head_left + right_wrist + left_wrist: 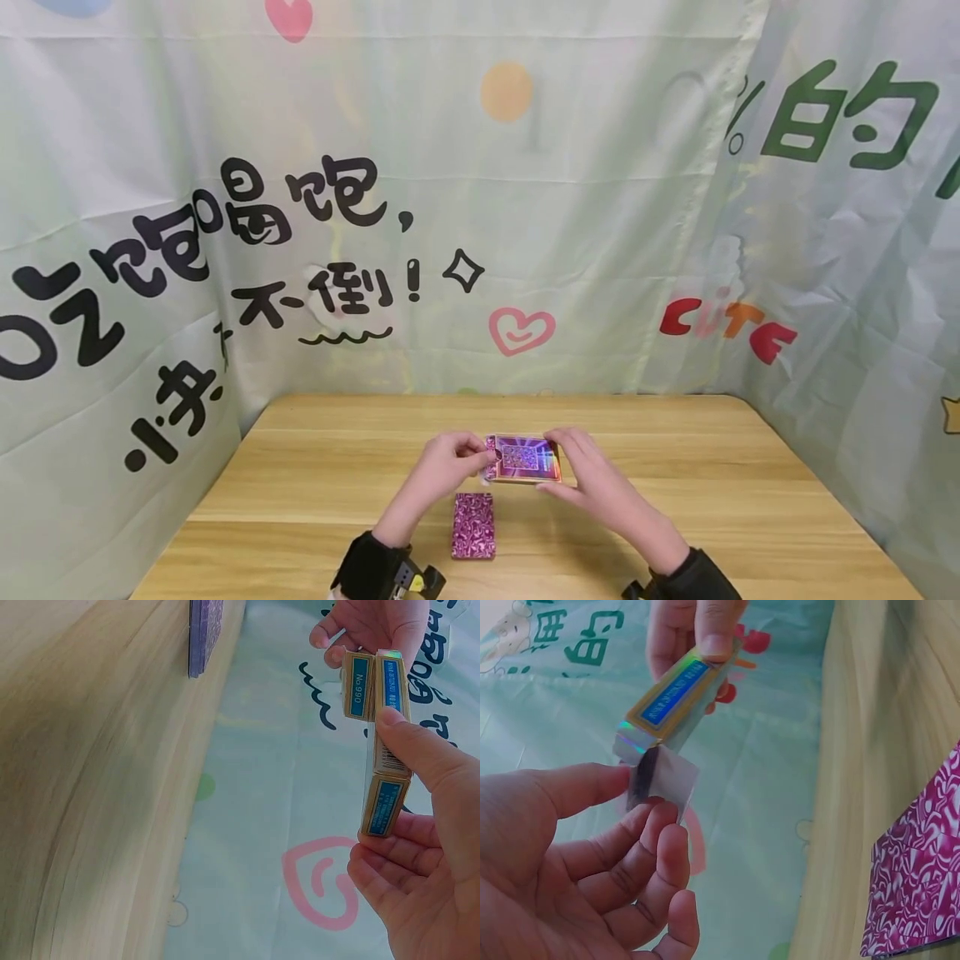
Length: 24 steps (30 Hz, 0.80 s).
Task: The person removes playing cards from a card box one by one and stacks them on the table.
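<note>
Above the wooden table, a shiny purple and gold playing-card box [525, 459] lies sideways between both hands. My right hand [596, 482] grips its right end, thumb on one edge and fingers on the other. At the opposite end, my left hand [444, 468] pinches the box's end flap [673, 780] between thumb and fingers, and the flap stands out from the box in the left wrist view. Blue label panels and a barcode show along the box side [391, 746]. On the table just below the hands rests a deck of cards [473, 527] with a purple and white swirl pattern.
The light wooden table [300, 467] is bordered by a printed cloth curtain [585, 233] at the back and both sides. Black wrist straps with small cameras [378, 571] sit on both forearms, the left one close to the deck.
</note>
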### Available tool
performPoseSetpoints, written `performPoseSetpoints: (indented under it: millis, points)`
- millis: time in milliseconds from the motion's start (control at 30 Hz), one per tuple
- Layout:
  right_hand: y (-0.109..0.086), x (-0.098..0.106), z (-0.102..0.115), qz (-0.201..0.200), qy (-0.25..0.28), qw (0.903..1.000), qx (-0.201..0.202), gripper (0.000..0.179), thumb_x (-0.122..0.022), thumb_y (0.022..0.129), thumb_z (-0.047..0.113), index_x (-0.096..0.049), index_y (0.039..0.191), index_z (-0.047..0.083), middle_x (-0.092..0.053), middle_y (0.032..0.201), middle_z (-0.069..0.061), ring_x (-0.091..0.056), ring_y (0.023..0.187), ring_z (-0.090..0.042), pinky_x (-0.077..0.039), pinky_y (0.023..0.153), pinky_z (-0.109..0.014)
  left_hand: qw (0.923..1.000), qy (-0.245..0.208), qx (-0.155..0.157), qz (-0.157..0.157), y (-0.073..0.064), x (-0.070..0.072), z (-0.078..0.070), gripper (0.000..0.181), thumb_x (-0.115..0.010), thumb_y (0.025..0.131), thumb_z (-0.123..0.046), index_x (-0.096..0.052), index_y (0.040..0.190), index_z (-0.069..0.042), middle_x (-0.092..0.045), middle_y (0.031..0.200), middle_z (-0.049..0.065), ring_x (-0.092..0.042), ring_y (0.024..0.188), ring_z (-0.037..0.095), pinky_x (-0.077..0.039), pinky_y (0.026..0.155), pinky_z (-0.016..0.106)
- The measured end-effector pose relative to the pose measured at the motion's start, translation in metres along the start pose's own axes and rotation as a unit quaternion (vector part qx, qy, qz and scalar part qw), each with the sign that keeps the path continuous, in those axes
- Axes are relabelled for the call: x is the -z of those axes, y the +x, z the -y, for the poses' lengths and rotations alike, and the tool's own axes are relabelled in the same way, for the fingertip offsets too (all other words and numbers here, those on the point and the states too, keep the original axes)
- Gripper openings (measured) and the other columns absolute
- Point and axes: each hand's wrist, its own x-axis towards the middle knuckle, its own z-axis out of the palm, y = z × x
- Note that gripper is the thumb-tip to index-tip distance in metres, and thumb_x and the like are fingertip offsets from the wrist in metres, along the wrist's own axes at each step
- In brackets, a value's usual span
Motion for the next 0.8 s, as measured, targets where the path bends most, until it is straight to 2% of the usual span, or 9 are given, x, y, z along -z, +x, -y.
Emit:
performPoseSetpoints:
  millis: [200, 367, 500, 600, 800]
  points:
    - [-0.0002, 0.0009, -0.0005, 0.006, -0.003, 0.9999, -0.008, 0.07, -0.079, 0.077, 0.038, -0.051, 0.131, 0.003, -0.059, 0.123, -0.01, -0.058, 0.114, -0.023, -0.053, 0.094, -0.038, 0.9991, -0.04, 0.016, 0.001, 0.0001, 0.005, 0.0007, 0.016, -0.067, 0.09, -0.023, -0.069, 0.091, -0.008, -0.067, 0.081, 0.009, -0.061, 0.073, 0.02, -0.05, 0.065, 0.029]
    - [0.0001, 0.0001, -0.0009, 0.001, -0.008, 1.0, 0.0, 0.07, -0.079, 0.077, 0.038, -0.052, 0.13, 0.002, -0.059, 0.122, -0.009, -0.058, 0.113, -0.022, -0.053, 0.094, -0.038, 0.9991, -0.04, 0.014, 0.009, 0.0002, 0.0022, -0.0003, 0.024, -0.069, 0.089, -0.032, -0.069, 0.087, -0.008, -0.067, 0.077, 0.01, -0.061, 0.069, 0.018, -0.048, 0.059, 0.029]
    - [0.0005, -0.0011, -0.0008, -0.005, -0.012, 0.9999, 0.011, 0.069, -0.08, 0.076, 0.038, -0.053, 0.129, 0.002, -0.059, 0.121, -0.009, -0.058, 0.112, -0.022, -0.054, 0.093, -0.038, 0.9991, -0.037, 0.014, 0.014, -0.0001, -0.0009, -0.0013, 0.023, -0.071, 0.088, -0.031, -0.067, 0.084, -0.008, -0.063, 0.069, 0.005, -0.057, 0.061, 0.014, -0.042, 0.053, 0.025]
    - [0.0003, -0.002, -0.0006, -0.006, -0.016, 0.9998, 0.013, 0.069, -0.08, 0.076, 0.037, -0.053, 0.129, 0.002, -0.059, 0.121, -0.009, -0.058, 0.112, -0.022, -0.054, 0.093, -0.038, 0.9988, -0.044, 0.019, 0.013, 0.0, -0.0004, -0.0009, 0.021, -0.07, 0.089, -0.027, -0.067, 0.083, -0.007, -0.06, 0.067, -0.001, -0.054, 0.061, 0.014, -0.041, 0.056, 0.025]
    - [0.0002, -0.0017, 0.0008, 0.003, -0.019, 0.9998, 0.005, 0.068, -0.08, 0.076, 0.036, -0.052, 0.129, 0.003, -0.059, 0.121, -0.009, -0.058, 0.112, -0.021, -0.054, 0.093, -0.037, 0.9981, -0.051, 0.03, 0.013, -0.0006, 0.0013, -0.0007, 0.021, -0.069, 0.09, -0.025, -0.068, 0.082, -0.006, -0.06, 0.067, 0.0, -0.051, 0.061, 0.014, -0.038, 0.06, 0.027]
